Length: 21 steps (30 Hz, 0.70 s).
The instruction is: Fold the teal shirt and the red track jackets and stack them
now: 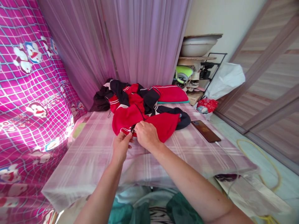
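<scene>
A red and navy jacket (163,123) with white stripes lies spread near the middle of the table. My left hand (122,141) is closed in a pinch on its near edge, thumb and forefinger together. Right beside it, my right hand (146,132) grips the same edge with curled fingers. A small dark piece (132,128), too small to name, shows between the fingertips of both hands. The right hand covers part of the red cloth. Behind the jacket, more red and dark clothes (122,91) are heaped.
A folded red garment (169,94) lies at the table's back. On the right of the checked tablecloth (93,155) is a phone (205,131) with a white cable. Purple curtains (144,40) hang behind. A shoe rack (210,70) and white bag (226,81) stand at the back right.
</scene>
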Each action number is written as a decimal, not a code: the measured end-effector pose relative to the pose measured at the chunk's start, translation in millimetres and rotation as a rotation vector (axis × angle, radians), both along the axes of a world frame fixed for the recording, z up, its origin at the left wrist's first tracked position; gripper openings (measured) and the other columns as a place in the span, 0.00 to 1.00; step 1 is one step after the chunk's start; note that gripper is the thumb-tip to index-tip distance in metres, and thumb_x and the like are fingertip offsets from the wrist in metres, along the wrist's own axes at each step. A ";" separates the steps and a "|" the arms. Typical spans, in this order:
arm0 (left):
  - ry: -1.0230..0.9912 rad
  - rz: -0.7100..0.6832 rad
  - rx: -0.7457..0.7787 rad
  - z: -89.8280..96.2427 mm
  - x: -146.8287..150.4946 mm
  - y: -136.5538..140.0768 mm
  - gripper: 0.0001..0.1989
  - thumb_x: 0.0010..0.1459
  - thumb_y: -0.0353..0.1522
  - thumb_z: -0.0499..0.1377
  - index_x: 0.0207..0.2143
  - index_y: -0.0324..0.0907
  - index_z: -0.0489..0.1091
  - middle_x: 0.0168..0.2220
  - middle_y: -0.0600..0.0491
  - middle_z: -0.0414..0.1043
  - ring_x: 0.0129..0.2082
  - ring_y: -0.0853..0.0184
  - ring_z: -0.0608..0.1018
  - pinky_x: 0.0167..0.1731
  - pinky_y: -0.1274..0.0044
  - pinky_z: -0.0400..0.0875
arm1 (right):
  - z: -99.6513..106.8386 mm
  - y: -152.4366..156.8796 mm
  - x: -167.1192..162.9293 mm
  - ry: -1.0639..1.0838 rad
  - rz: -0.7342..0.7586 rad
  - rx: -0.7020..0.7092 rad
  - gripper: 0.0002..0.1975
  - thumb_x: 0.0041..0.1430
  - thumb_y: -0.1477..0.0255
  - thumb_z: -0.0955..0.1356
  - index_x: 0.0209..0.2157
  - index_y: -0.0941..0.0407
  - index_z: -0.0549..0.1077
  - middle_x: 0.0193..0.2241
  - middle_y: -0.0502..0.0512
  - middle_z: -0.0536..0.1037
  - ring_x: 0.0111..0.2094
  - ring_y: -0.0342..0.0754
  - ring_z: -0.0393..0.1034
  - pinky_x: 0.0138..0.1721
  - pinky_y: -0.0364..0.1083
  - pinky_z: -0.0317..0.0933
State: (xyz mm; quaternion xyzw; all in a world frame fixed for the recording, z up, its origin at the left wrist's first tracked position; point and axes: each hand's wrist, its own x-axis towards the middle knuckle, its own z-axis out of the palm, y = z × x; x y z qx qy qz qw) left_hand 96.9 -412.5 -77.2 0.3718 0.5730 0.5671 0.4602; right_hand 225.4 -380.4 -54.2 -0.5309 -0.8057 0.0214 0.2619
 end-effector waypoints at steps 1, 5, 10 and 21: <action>-0.010 0.000 0.003 0.7 1.4 -1.6 0.19 0.38 0.45 0.66 0.24 0.42 0.65 0.20 0.57 0.69 0.21 0.70 0.75 0.14 0.84 0.57 | 1.4 3.7 2.3 -0.014 -0.029 0.009 0.09 0.65 0.73 0.62 0.38 0.55 0.75 0.37 0.61 0.78 0.39 0.53 0.72 0.39 0.48 0.61; -0.008 -0.021 -0.016 1.9 2.6 -6.4 0.20 0.37 0.45 0.66 0.22 0.43 0.62 0.21 0.56 0.70 0.23 0.69 0.76 0.15 0.84 0.59 | 1.7 17.1 14.4 0.067 -0.164 -0.023 0.10 0.66 0.71 0.61 0.37 0.54 0.74 0.37 0.58 0.78 0.39 0.51 0.72 0.37 0.46 0.61; 0.028 -0.007 0.058 5.7 -4.3 0.4 0.19 0.40 0.45 0.65 0.33 0.43 0.71 0.30 0.54 0.75 0.31 0.66 0.77 0.19 0.82 0.67 | -5.0 16.9 18.2 0.173 -0.107 -0.014 0.07 0.64 0.70 0.64 0.34 0.52 0.74 0.34 0.53 0.78 0.36 0.49 0.72 0.36 0.45 0.61; -0.007 0.246 0.329 65.2 -65.5 -6.1 0.11 0.45 0.36 0.63 0.33 0.43 0.71 0.32 0.56 0.75 0.33 0.67 0.77 0.33 0.75 0.76 | 38.8 93.1 75.1 0.087 -0.468 -0.011 0.10 0.64 0.68 0.63 0.39 0.54 0.76 0.41 0.59 0.79 0.41 0.54 0.74 0.40 0.48 0.62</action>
